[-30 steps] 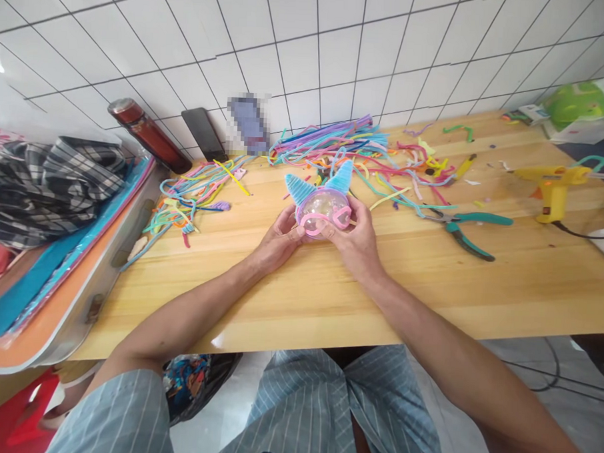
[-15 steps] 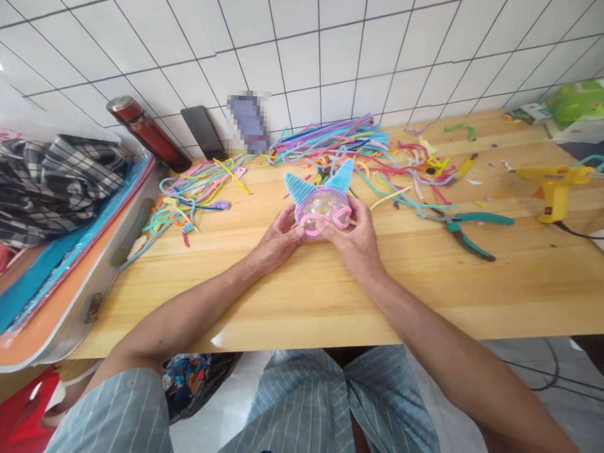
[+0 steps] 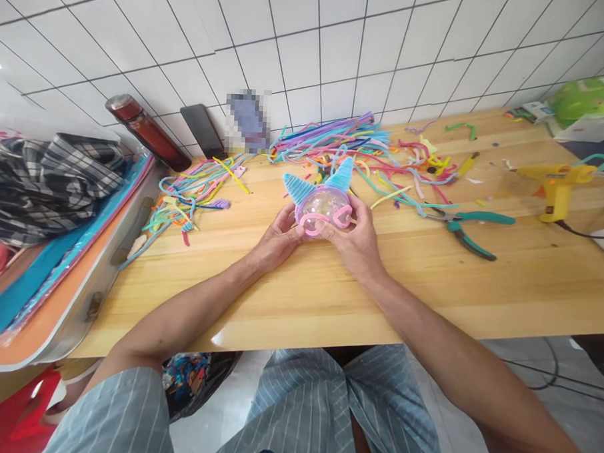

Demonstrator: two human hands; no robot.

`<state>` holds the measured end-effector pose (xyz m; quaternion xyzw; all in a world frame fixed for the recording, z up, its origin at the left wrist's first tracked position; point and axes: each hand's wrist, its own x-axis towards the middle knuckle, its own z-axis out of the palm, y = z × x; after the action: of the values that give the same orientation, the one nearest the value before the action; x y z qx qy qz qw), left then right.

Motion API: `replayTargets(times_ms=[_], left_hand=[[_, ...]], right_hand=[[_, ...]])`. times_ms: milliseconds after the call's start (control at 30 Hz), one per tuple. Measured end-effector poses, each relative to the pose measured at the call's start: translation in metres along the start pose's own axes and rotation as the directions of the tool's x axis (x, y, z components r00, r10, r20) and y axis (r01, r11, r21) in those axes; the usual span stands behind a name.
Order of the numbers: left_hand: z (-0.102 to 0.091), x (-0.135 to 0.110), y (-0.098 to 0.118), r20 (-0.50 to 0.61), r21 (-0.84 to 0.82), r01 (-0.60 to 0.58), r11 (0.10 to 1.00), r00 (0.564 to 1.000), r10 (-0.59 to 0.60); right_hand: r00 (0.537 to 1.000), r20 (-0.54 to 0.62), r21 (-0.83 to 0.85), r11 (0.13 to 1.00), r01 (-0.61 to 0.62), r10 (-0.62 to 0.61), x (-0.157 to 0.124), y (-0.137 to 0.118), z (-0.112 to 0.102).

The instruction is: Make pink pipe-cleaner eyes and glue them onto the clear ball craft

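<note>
Between my two hands is a clear round ball ornament (image 3: 319, 203) with a purple rim, two blue pipe-cleaner ears on top and pink pipe-cleaner loops like glasses across its front. My left hand (image 3: 280, 237) is closed on its lower left side, thumb at the bottom edge. My right hand (image 3: 355, 237) grips the lower right side, its thumb lying over the pink loop. Behind the ball lies a thick bundle of coloured pipe cleaners (image 3: 330, 139). Fingers behind the ball are partly hidden.
Teal-handled pliers (image 3: 475, 229) and a yellow glue gun (image 3: 556, 187) lie at right. Loose pipe cleaners (image 3: 183, 198) spread at left, near a red flask (image 3: 148, 134) and a black phone-like slab (image 3: 203, 131). A plastic box (image 3: 99, 298) borders the table's left; a waste bag (image 3: 200, 382) hangs below.
</note>
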<state>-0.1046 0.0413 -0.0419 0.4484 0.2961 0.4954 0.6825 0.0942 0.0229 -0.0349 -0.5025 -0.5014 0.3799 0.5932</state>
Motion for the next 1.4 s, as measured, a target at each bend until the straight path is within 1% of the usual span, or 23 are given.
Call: replayTargets(times_ms=[133, 367, 667, 833, 967, 1133, 1300, 1400], left_hand=[[-0.001, 0.001, -0.001, 0.007, -0.008, 0.000, 1.000, 1.000, 0.000], [-0.002, 0.001, -0.001, -0.002, -0.011, 0.007, 1.000, 1.000, -0.007], [-0.002, 0.001, 0.000, 0.001, -0.006, 0.003, 1.000, 1.000, -0.003], [-0.002, 0.001, 0.001, 0.022, 0.003, 0.001, 1.000, 1.000, -0.001], [-0.002, 0.001, 0.003, 0.031, 0.023, 0.021, 0.999, 0.999, -0.022], [-0.002, 0.002, 0.007, 0.049, 0.004, 0.046, 0.999, 0.998, -0.047], [-0.002, 0.002, 0.008, 0.021, 0.040, 0.056, 0.998, 0.998, -0.057], [-0.001, 0.001, 0.008, 0.012, 0.051, 0.061, 0.997, 0.998, -0.061]], right_hand=[[1.000, -0.002, -0.009, 1.000, 0.019, -0.019, 0.000, -0.001, 0.001], [1.000, -0.009, 0.006, 1.000, 0.012, -0.012, 0.000, -0.001, 0.001], [1.000, 0.000, -0.028, 1.000, 0.011, -0.011, -0.001, -0.003, 0.001], [1.000, -0.009, -0.030, 0.999, 0.011, -0.011, -0.001, -0.005, 0.003], [0.999, -0.025, -0.071, 0.997, 0.030, -0.031, -0.003, -0.009, 0.004], [0.997, -0.029, -0.146, 0.987, 0.065, -0.070, -0.006, -0.012, 0.004], [0.995, -0.044, -0.128, 0.988, 0.086, -0.092, -0.006, -0.012, 0.006], [0.995, -0.034, -0.119, 0.989, 0.093, -0.097, -0.005, -0.011, 0.005]])
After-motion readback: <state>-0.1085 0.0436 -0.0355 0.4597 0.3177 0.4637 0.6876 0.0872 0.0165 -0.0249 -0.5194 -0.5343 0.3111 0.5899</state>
